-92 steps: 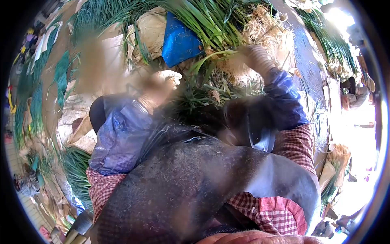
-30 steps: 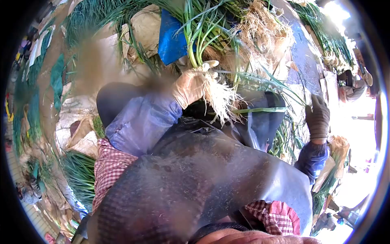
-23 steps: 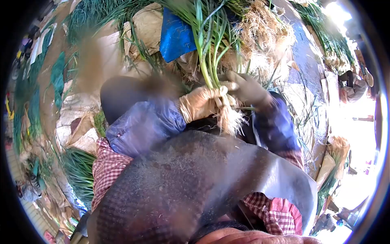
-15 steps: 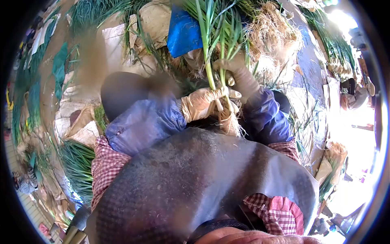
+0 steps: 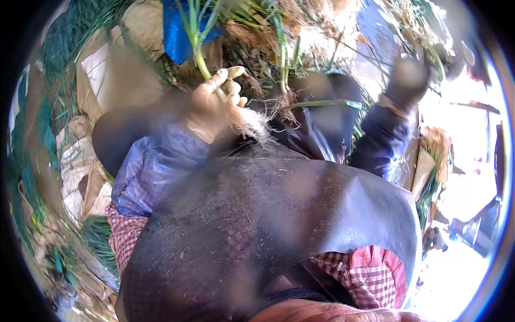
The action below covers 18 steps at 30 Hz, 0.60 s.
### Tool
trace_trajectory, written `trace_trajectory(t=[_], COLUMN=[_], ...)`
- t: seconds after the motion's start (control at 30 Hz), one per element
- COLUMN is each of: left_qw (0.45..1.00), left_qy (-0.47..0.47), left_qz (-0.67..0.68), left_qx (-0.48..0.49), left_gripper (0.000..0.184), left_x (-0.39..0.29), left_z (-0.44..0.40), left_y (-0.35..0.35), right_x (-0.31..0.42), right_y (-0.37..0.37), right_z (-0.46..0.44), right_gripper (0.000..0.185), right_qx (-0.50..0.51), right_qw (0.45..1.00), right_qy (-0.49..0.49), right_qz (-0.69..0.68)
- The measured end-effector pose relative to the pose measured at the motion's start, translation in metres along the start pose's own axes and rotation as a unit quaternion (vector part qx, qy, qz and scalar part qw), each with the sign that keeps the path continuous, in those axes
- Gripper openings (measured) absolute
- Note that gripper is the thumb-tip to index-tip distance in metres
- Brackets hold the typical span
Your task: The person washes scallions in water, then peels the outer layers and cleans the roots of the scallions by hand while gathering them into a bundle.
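My gloved left hand (image 5: 214, 104) is closed around a green onion (image 5: 201, 63). Its leaves point up and away, and pale stringy roots (image 5: 249, 123) hang out below my fingers. Stretched far out to the right, my gloved right hand (image 5: 410, 80) is dark and blurred, beside onion stalks and roots (image 5: 421, 27). Its fingers are too smeared to show a grip. Between the hands, another green onion (image 5: 283, 53) has its roots near my dark apron (image 5: 257, 209). A loose green stalk (image 5: 327, 103) lies across my right knee.
A blue sheet (image 5: 177, 37) lies ahead, beside brown root clumps (image 5: 300, 32). Pale sacking (image 5: 80, 166) and bunches of green leaves (image 5: 70, 59) cover the left side. A rooted bundle (image 5: 437, 142) stands at the right, near bright glare.
My hands have moved apart: the left drew left with a green onion, while the right swung far out to the right. The view has shifted slightly.
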<state>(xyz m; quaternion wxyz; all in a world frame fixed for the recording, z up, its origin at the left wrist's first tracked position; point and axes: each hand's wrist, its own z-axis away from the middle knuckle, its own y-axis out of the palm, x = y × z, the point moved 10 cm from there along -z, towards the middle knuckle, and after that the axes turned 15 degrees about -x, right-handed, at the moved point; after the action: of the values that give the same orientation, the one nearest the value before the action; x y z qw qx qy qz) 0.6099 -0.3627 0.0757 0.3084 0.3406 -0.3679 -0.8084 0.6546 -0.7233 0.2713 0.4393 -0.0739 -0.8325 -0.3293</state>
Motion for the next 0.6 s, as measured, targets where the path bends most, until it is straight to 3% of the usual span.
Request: trace_trajectory(t=[0.03,0.1,0.13,0.2,0.23,0.27,0.3,0.37,0.4,0.43,0.5,0.6], left_qw=[0.997,0.998,0.998,0.995,0.992,0.988,0.982,0.983,0.966,0.956,0.956,0.953], left_qy=[-0.031,-0.046,-0.054,-0.089,-0.111,-0.131,-0.159,-0.128,-0.183,-0.185,-0.189,-0.184], left_qz=[0.024,0.009,-0.006,-0.041,-0.051,-0.082,-0.059,-0.135,-0.178,-0.204,-0.168,-0.136], left_qx=[-0.059,-0.037,-0.031,0.006,0.025,0.018,0.079,0.007,0.038,0.105,0.149,0.198], left_gripper=[0.034,0.033,0.033,0.034,0.035,0.037,0.037,0.037,0.036,0.036,0.037,0.039], left_x=[0.005,0.011,0.015,0.029,0.037,0.044,0.052,0.059,0.068,0.075,0.079,0.078], left_z=[0.003,0.004,0.004,0.007,0.008,0.009,0.013,0.01,0.018,0.021,0.028,0.026], left_y=[-0.003,0.001,0.002,0.011,0.014,0.014,0.028,0.022,0.023,0.025,0.027,0.028], right_x=[-0.033,-0.094,-0.112,-0.172,-0.189,-0.207,-0.211,-0.221,-0.234,-0.218,-0.227,-0.234], right_y=[0.008,0.059,0.094,0.119,0.134,0.14,0.153,0.152,0.161,0.163,0.162,0.15], right_z=[0.018,0.094,0.126,0.203,0.227,0.239,0.245,0.243,0.241,0.235,0.232,0.246], right_gripper=[0.031,0.032,0.044,0.066,0.064,0.057,0.046,0.036,0.026,0.025,0.03,0.041], right_qx=[0.032,0.09,0.248,0.306,0.312,0.268,0.272,0.254,0.269,0.279,0.326,0.333], right_qw=[0.996,0.945,0.912,0.806,0.77,0.77,0.769,0.753,0.762,0.777,0.78,0.741], right_qy=[0.077,0.257,0.21,0.474,0.548,0.572,0.575,0.597,0.586,0.555,0.514,0.553], right_qz=[0.035,0.183,0.25,0.179,0.096,0.087,0.059,0.108,0.06,0.097,0.147,0.187])
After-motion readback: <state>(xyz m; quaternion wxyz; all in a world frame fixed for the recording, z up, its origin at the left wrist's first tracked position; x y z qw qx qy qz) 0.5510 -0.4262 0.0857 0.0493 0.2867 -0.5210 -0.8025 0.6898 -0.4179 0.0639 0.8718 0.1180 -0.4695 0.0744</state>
